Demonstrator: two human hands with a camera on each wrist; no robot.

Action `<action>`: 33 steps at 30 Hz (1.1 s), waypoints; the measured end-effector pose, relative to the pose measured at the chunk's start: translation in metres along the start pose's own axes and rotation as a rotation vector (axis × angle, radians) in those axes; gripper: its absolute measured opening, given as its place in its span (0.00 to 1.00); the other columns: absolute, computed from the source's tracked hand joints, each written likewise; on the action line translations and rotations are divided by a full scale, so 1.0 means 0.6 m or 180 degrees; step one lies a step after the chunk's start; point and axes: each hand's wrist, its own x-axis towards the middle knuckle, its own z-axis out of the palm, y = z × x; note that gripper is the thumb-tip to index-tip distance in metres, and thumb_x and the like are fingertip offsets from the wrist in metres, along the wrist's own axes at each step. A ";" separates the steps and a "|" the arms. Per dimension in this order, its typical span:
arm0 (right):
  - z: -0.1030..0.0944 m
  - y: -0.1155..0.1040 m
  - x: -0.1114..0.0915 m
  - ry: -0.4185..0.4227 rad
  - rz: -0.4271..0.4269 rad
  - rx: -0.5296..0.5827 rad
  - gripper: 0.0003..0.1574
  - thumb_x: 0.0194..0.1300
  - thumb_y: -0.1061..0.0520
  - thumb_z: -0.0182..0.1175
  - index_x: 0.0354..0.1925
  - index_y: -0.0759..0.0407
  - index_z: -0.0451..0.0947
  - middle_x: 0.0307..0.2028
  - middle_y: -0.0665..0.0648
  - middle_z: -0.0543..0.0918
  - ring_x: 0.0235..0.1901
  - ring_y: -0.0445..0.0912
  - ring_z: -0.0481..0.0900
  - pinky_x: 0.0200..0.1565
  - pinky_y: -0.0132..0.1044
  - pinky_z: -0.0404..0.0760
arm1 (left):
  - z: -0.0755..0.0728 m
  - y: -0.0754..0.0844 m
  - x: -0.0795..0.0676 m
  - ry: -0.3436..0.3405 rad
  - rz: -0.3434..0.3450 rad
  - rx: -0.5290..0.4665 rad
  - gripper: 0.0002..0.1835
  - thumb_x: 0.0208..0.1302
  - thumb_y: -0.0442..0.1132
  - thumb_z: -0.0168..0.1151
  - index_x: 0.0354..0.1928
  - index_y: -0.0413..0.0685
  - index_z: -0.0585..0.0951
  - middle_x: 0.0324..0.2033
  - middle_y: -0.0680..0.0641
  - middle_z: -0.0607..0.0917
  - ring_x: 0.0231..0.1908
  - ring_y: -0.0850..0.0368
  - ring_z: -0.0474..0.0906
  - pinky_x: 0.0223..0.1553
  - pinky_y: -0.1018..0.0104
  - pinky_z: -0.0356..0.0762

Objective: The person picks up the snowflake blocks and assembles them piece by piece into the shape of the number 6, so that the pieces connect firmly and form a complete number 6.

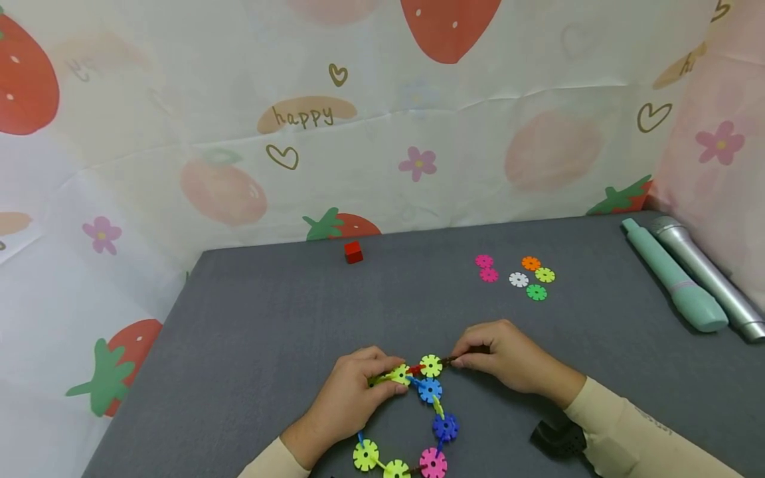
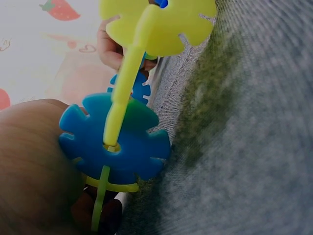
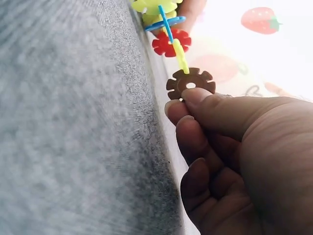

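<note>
A ring of slotted plastic snowflake discs, joined edge to edge, lies on the grey tabletop. My left hand (image 1: 358,392) pinches a yellow-green disc (image 1: 401,375) at the ring's top between thumb and fingertips. From there a short branch runs right through a red disc (image 3: 164,44) and another yellow-green disc (image 1: 431,365) to a brown disc (image 3: 203,81). Thumb and index finger of my right hand (image 1: 508,355) grip that brown disc by its edge. Down the ring's right side follow a light blue disc (image 1: 430,390), a dark blue disc (image 1: 445,428) and a pink disc (image 1: 433,463).
Several loose discs lie farther back, among them a white disc (image 1: 518,279) and a green disc (image 1: 536,292). A red cube (image 1: 353,252) sits at the back edge. At far right lie a mint-green cylinder (image 1: 675,279) and a silver microphone (image 1: 711,279).
</note>
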 end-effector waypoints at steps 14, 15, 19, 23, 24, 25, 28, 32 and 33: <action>0.000 0.000 0.002 -0.0027 0.0074 0.0094 0.06 0.74 0.61 0.73 0.45 0.50 0.91 0.42 0.43 0.89 0.40 0.42 0.86 0.42 0.39 0.85 | 0.002 -0.001 0.002 0.0033 -0.0129 -0.0024 0.12 0.68 0.41 0.80 0.52 0.52 0.92 0.38 0.62 0.85 0.35 0.64 0.78 0.37 0.64 0.79; -0.002 0.001 0.002 -0.0024 0.0096 0.0125 0.06 0.74 0.61 0.73 0.46 0.51 0.91 0.42 0.43 0.89 0.40 0.43 0.87 0.42 0.39 0.86 | 0.003 -0.002 0.002 0.0033 -0.0144 -0.0030 0.12 0.68 0.41 0.80 0.52 0.53 0.92 0.38 0.62 0.85 0.36 0.63 0.79 0.38 0.64 0.79; -0.013 0.006 -0.001 0.0073 0.0215 0.0234 0.06 0.76 0.59 0.71 0.50 0.55 0.90 0.41 0.44 0.89 0.38 0.46 0.86 0.41 0.39 0.86 | 0.003 -0.002 0.001 0.0035 -0.0194 -0.0061 0.12 0.68 0.41 0.80 0.51 0.53 0.92 0.38 0.63 0.85 0.37 0.64 0.80 0.39 0.63 0.80; -0.025 0.011 -0.001 0.0277 0.0277 0.0412 0.09 0.80 0.60 0.67 0.53 0.61 0.88 0.42 0.51 0.88 0.38 0.51 0.85 0.41 0.40 0.85 | 0.004 -0.003 0.001 0.0035 -0.0229 -0.0099 0.12 0.68 0.41 0.80 0.51 0.54 0.92 0.39 0.63 0.86 0.39 0.64 0.81 0.41 0.63 0.81; -0.029 0.012 -0.001 0.0325 0.0282 0.0491 0.10 0.81 0.60 0.65 0.55 0.63 0.87 0.43 0.53 0.88 0.39 0.52 0.85 0.41 0.41 0.86 | 0.004 -0.003 0.001 0.0036 -0.0233 -0.0108 0.12 0.68 0.41 0.80 0.51 0.54 0.92 0.39 0.63 0.86 0.39 0.64 0.81 0.41 0.62 0.82; -0.032 0.013 -0.001 0.0364 0.0305 0.0588 0.12 0.82 0.61 0.64 0.57 0.65 0.86 0.45 0.56 0.88 0.40 0.53 0.85 0.41 0.41 0.86 | 0.004 -0.003 0.001 0.0034 -0.0237 -0.0111 0.12 0.68 0.41 0.80 0.51 0.54 0.92 0.39 0.63 0.86 0.39 0.64 0.81 0.41 0.62 0.82; -0.042 0.013 -0.002 0.0461 0.0343 0.0888 0.18 0.85 0.60 0.59 0.63 0.70 0.81 0.50 0.64 0.87 0.47 0.55 0.87 0.45 0.42 0.86 | 0.003 -0.004 0.001 0.0026 -0.0242 -0.0110 0.12 0.68 0.41 0.80 0.52 0.54 0.92 0.39 0.63 0.85 0.39 0.64 0.81 0.42 0.62 0.82; -0.055 0.013 -0.003 0.0547 0.0227 0.1245 0.24 0.89 0.58 0.47 0.69 0.73 0.73 0.57 0.69 0.84 0.55 0.56 0.86 0.48 0.42 0.86 | 0.002 -0.005 0.001 0.0005 -0.0246 -0.0111 0.12 0.68 0.42 0.80 0.52 0.54 0.92 0.39 0.63 0.85 0.39 0.64 0.81 0.42 0.62 0.81; -0.058 0.014 -0.003 0.0561 0.0165 0.1334 0.25 0.90 0.56 0.44 0.70 0.73 0.72 0.59 0.69 0.83 0.56 0.57 0.85 0.49 0.43 0.85 | 0.002 -0.005 0.002 0.0000 -0.0247 -0.0115 0.12 0.68 0.42 0.80 0.52 0.54 0.92 0.39 0.63 0.85 0.39 0.63 0.80 0.42 0.62 0.81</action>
